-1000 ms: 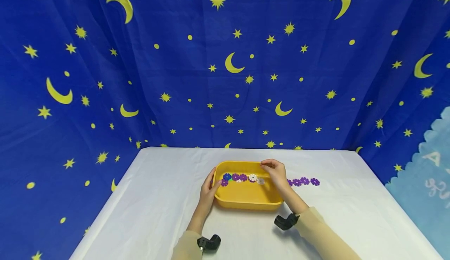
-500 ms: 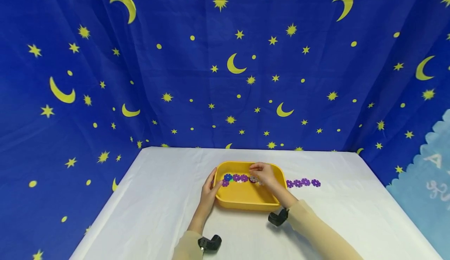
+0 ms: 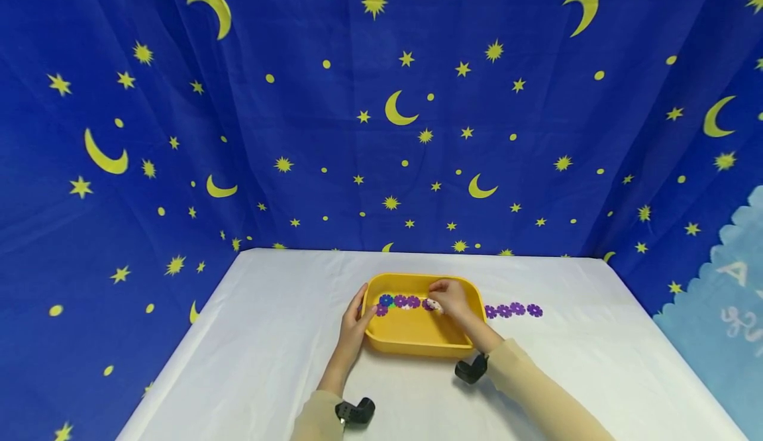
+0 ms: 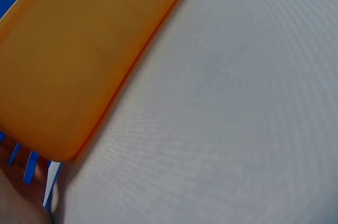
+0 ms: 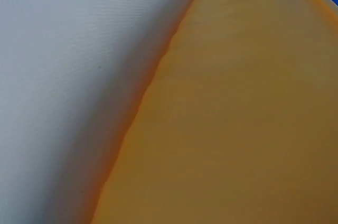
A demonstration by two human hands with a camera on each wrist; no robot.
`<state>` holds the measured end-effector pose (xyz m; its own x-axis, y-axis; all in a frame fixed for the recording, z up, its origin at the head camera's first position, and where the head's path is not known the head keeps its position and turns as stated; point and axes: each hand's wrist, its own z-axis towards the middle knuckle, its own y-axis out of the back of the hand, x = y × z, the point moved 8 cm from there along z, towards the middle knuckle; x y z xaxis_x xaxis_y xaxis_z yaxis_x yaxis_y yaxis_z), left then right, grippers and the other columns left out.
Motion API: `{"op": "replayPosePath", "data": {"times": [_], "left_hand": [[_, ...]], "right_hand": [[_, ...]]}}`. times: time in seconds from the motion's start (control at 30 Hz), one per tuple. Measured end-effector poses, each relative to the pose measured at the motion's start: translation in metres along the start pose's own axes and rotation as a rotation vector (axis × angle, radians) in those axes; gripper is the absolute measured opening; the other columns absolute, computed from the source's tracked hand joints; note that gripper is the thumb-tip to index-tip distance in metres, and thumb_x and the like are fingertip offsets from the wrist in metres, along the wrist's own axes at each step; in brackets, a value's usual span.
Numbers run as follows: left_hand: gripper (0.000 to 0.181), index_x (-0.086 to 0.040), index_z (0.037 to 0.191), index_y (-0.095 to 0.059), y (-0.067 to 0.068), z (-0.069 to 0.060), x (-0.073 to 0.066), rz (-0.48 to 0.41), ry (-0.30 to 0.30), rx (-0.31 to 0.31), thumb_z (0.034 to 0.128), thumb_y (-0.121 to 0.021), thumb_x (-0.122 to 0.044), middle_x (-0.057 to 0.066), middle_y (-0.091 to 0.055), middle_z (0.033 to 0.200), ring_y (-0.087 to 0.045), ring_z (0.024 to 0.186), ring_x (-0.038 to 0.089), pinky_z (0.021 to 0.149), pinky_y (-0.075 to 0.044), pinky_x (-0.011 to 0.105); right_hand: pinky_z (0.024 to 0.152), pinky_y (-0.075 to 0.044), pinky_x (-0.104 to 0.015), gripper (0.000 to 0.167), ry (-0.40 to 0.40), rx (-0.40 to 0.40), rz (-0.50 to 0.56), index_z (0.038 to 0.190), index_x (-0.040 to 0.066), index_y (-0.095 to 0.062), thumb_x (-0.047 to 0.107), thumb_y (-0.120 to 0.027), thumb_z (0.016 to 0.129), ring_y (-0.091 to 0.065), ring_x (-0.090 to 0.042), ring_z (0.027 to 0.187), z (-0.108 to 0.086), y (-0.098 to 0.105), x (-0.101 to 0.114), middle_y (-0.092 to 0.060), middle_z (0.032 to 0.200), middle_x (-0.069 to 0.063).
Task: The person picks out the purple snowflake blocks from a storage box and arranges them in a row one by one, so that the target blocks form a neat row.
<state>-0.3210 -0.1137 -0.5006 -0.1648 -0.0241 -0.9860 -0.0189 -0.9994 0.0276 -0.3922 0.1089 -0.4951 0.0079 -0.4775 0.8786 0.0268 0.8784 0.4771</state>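
Note:
A yellow tub (image 3: 411,347) stands on the table, with small flower-shaped discs lying in it. My left hand (image 3: 353,325) grips its left side, thumb over the rim; in the left wrist view that hand (image 4: 21,192) shows at the tub's corner. Inside the tub on the right, my right hand (image 3: 451,298) has its fingers bent at a white flower-shaped disc (image 3: 436,305) and seems to pinch it; the fingers partly hide it. A purple disc (image 3: 426,304) lies just left of it. A blue disc (image 3: 386,300) and purple discs (image 3: 413,302) lie farther left.
A row of several purple flower-shaped discs (image 3: 517,308) lies on the white tablecloth (image 3: 596,361) right of the tub. A blue curtain (image 3: 334,123) with stars and moons hangs behind and at the sides.
My right hand has left the tub's far rim and moved left and down into the tub. The white disc has shifted, uncovering a purple one. My left hand stays in place.

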Motion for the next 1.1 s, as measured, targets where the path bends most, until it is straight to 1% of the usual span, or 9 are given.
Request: {"op": "replayPosePath", "data": {"times": [0.07,0.13,0.2,0.3,0.43,0.57,0.8,1.0,1.1], "left_hand": [[0.059,-0.004,0.148,-0.03,0.0,0.0,0.0,0.003,0.0,0.001,0.0967,-0.053,-0.021,0.015,-0.028,0.156,-0.021,0.146,0.032,0.122,-0.017,0.046],[0.059,-0.004,0.148,-0.03,0.0,0.0,0.0,0.007,-0.002,0.001,0.0968,-0.053,-0.022,0.015,-0.028,0.156,-0.022,0.146,0.032,0.122,-0.017,0.046],[0.059,-0.005,0.148,-0.03,-0.001,0.0,-0.001,0.006,-0.001,-0.001,0.0967,-0.053,-0.022,0.015,-0.028,0.156,-0.022,0.146,0.032,0.122,-0.017,0.046],[0.058,-0.005,0.148,-0.031,-0.001,0.0,-0.001,0.0,-0.002,-0.006,0.0965,-0.054,-0.021,0.015,-0.029,0.156,-0.022,0.146,0.032,0.122,-0.017,0.045],[0.058,-0.005,0.148,-0.032,-0.001,0.0,-0.001,-0.009,-0.001,-0.008,0.0965,-0.054,-0.019,0.015,-0.029,0.156,-0.022,0.146,0.031,0.122,-0.017,0.045],[0.058,-0.005,0.148,-0.031,-0.001,0.0,0.0,-0.009,-0.005,-0.005,0.0966,-0.054,-0.02,0.015,-0.029,0.156,-0.023,0.146,0.032,0.122,-0.017,0.046],[0.06,-0.003,0.148,-0.03,-0.001,0.0,0.0,-0.011,-0.003,0.003,0.0965,-0.054,-0.022,0.015,-0.028,0.156,-0.022,0.146,0.032,0.121,-0.019,0.046],[0.061,-0.001,0.148,-0.029,-0.001,0.001,0.0,-0.007,-0.005,0.007,0.0966,-0.054,-0.022,0.016,-0.028,0.156,-0.022,0.146,0.033,0.12,-0.02,0.046],[0.061,-0.003,0.149,-0.028,-0.001,0.0,0.0,-0.011,0.0,0.009,0.0969,-0.053,-0.023,0.015,-0.028,0.156,-0.022,0.146,0.032,0.121,-0.02,0.045]], "right_hand": [[0.057,-0.054,-0.022,0.012,0.043,0.01,-0.038,0.092,-0.009,-0.068,-0.006,-0.065,0.08,-0.059,-0.014,0.064,-0.001,-0.001,0.005,-0.07,0.09,-0.023],[0.062,-0.058,-0.027,0.016,0.083,0.042,-0.063,0.094,-0.009,-0.068,-0.009,-0.066,0.079,-0.062,-0.018,0.068,-0.001,-0.005,0.008,-0.07,0.091,-0.023],[0.071,-0.061,-0.032,0.02,0.124,0.079,-0.08,0.096,-0.01,-0.068,-0.013,-0.067,0.076,-0.065,-0.022,0.077,-0.001,-0.009,0.011,-0.07,0.093,-0.024],[0.074,-0.061,-0.036,0.026,0.155,0.12,-0.111,0.097,-0.011,-0.068,-0.017,-0.068,0.072,-0.066,-0.026,0.081,-0.001,-0.014,0.011,-0.07,0.093,-0.024],[0.077,-0.06,-0.036,0.031,0.165,0.13,-0.178,0.097,-0.009,-0.068,-0.019,-0.068,0.068,-0.065,-0.025,0.082,-0.002,-0.016,0.009,-0.071,0.093,-0.02],[0.077,-0.061,-0.037,0.033,0.156,0.138,-0.21,0.099,-0.009,-0.068,-0.02,-0.069,0.068,-0.063,-0.023,0.082,-0.003,-0.016,0.008,-0.071,0.094,-0.019],[0.078,-0.06,-0.036,0.032,0.141,0.135,-0.221,0.101,-0.009,-0.068,-0.017,-0.071,0.07,-0.062,-0.023,0.081,-0.004,-0.016,0.007,-0.07,0.094,-0.018],[0.073,-0.06,-0.033,0.029,0.172,0.134,-0.241,0.095,-0.008,-0.07,-0.014,-0.076,0.067,-0.059,-0.019,0.074,-0.003,-0.018,0.007,-0.07,0.087,-0.016],[0.072,-0.06,-0.031,0.027,0.155,0.148,-0.237,0.093,-0.006,-0.071,-0.013,-0.077,0.067,-0.056,-0.017,0.072,-0.002,-0.019,0.006,-0.07,0.084,-0.013]]}}
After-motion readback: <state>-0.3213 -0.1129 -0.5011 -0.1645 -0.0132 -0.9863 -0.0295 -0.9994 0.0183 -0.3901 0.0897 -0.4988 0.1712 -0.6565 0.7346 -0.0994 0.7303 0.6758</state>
